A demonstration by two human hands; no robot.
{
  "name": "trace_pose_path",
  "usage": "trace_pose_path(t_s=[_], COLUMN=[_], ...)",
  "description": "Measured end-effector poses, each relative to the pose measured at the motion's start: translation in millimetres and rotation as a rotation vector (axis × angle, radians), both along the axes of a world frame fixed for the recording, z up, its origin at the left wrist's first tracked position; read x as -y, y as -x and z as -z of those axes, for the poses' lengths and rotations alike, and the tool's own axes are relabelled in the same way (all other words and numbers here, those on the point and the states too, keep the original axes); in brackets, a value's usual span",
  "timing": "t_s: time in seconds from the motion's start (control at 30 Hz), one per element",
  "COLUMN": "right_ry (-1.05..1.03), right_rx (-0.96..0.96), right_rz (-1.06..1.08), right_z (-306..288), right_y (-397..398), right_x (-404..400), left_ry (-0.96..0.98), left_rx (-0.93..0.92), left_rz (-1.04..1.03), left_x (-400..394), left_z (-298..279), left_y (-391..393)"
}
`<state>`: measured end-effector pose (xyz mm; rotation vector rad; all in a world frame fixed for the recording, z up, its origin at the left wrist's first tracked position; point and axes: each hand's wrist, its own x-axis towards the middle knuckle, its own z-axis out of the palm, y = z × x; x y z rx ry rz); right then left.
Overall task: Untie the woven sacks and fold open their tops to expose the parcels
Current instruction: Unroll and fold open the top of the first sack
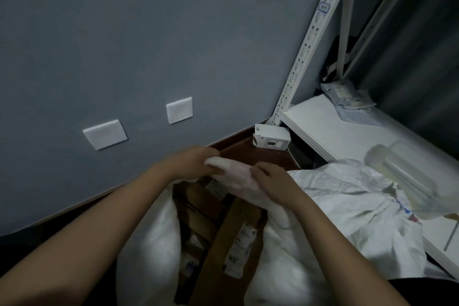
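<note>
Parcels in sack — shelf right

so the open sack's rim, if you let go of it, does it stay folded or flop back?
Likely floppy: the open sack rim is crumpled where the left hand and right hand pinch it. It may spring partly back, since woven fabric looks creased, not flat. The cardboard parcels inside probably prop the walls.

A grey wall carries 2 white blank cover plates, set apart from each other, low down above a dark brown skirting board. In the corner stands a white perforated shelf upright, with a small white box at its foot. On the white shelf board beside it lie a few flat packets near the back and a blurred roll of clear plastic further forward.
</note>
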<state>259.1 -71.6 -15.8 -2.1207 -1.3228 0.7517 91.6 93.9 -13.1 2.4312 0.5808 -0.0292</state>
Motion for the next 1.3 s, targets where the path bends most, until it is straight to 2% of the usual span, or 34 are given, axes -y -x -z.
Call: trace_pose_path(t_s=[0.03, 0.07, 0.13, 0.2, 0.23, 0.3, 0.33, 0.37, 0.4, 0.43, 0.47, 0.5, 0.57, 0.63, 0.8, 0.83, 0.93, 1.03, 1.07, 1.17, 1.23, 1.3], right_ry=[-0.094, -0.175, -0.300, -0.356, -0.329, -0.122, -0.019, 0.044, 0.038, 0.000, -0.080, -0.145, -0.207, -0.285, -0.448, -0.456, -0.478, -0.493, -0.490, -0.417, -0.350, -0.273], right_rx=[0.174, 0.221, 0.052, -0.100, -0.223, -0.535, -0.585, -0.522, -0.359, -0.173, -0.072, -0.066, -0.236, -0.261, -0.257, -0.257, -0.240, -0.211, -0.203, -0.142, -0.122, -0.134], right_rz=[-0.103, -0.186, -0.266, -0.186, -0.109, 0.027, 0.051, 0.034, -0.024, -0.071, -0.126, -0.192, -0.234, -0.224, -0.115, -0.103, -0.062, -0.010, -0.001, -0.034, -0.100, -0.135], right_z=[1, 2, 5, 7, 6, 3, 3, 1, 2, 0, 0, -1, -1, 1, 5, 6, 5, 2, 0, -2, -5, -9], right_y=[1, 4, 12, 22, 23, 24, 23, 23, 20, 21, 21, 23, 31, 35, 33, 33, 37, 34, 32, 22, 17, 17], right_x=[-1, -4, -13, -23, -28, -34, -35, -35, -36, -37, -38, -39, -43, -48, -53, -52, -53, -54, -53, -47, -44, -42], left_ry=[0.035, 0.067, 0.163, 0.208, 0.160, -0.006, -0.050, -0.048, -0.002, 0.075, 0.154, 0.219, 0.319, 0.328, 0.058, 0.059, 0.264, 0.596, 0.636, 0.464, 0.258, -0.009], left_rx=[0.041, 0.083, 0.191, 0.237, 0.227, 0.151, 0.105, 0.080, 0.092, 0.137, 0.193, 0.238, 0.282, 0.237, -0.219, -0.239, -0.040, 0.221, 0.249, 0.106, -0.016, -0.056], left_rz=[-0.020, -0.032, -0.040, -0.054, -0.054, -0.058, -0.079, -0.102, -0.122, -0.142, -0.166, -0.189, -0.217, -0.235, -0.444, -0.519, -0.683, -0.669, -0.648, -0.551, -0.471, -0.408], left_x=[1, 2, 5, 3, 1, -3, -3, -3, -1, 1, 2, 3, 2, 1, -1, 2, 14, 28, 30, 29, 25, 22], left_z=[-1, -4, -11, -12, -10, -3, 2, 6, 9, 10, 10, 7, 3, 0, 10, 14, 19, 7, 4, -4, -14, -22], left_y=[-1, -2, -2, 6, 11, 19, 22, 23, 23, 22, 22, 22, 24, 31, 74, 82, 95, 100, 103, 114, 123, 132])
